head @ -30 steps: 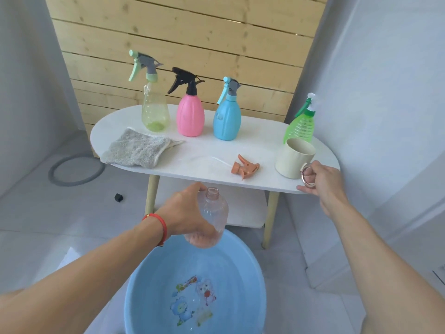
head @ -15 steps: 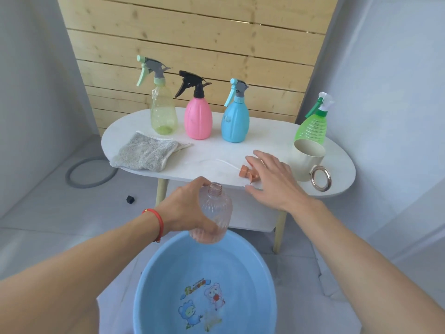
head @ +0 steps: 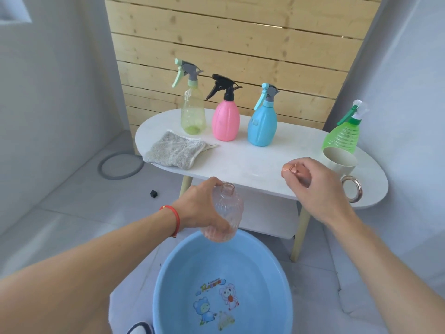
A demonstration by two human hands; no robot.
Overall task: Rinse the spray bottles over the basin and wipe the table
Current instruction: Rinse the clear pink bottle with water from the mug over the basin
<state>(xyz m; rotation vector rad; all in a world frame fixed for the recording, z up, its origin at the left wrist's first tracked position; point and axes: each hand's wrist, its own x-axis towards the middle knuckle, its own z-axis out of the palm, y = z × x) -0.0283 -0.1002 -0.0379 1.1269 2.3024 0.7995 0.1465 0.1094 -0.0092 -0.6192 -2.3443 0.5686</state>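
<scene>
- My left hand (head: 204,208) has its fingers curled round the clear pink bottle (head: 225,213), which stands upright with its neck open, just above the far rim of the blue basin (head: 168,285).
- My right hand (head: 317,186) has its fingers closed round the orange spray head (head: 289,168), holding it over the near edge of the white surface (head: 240,157); only the head's round end and a bit of its body show past my fingers.
- Just right of that hand a cream mug (head: 338,157) sits on the surface, its metal ring handle (head: 355,189) facing me.
- Behind the mug stands the green spray bottle (head: 342,138), at the right end.
- Along the far side, left to right, stand the yellow-clear spray bottle (head: 192,114), the pink spray bottle (head: 225,121) and the blue spray bottle (head: 262,126), all upright with their heads on.
- A grey cloth (head: 174,150) lies crumpled at the left end, near the front edge.
- The basin sits on the floor below my hands, with a cartoon picture on its bottom.
</scene>
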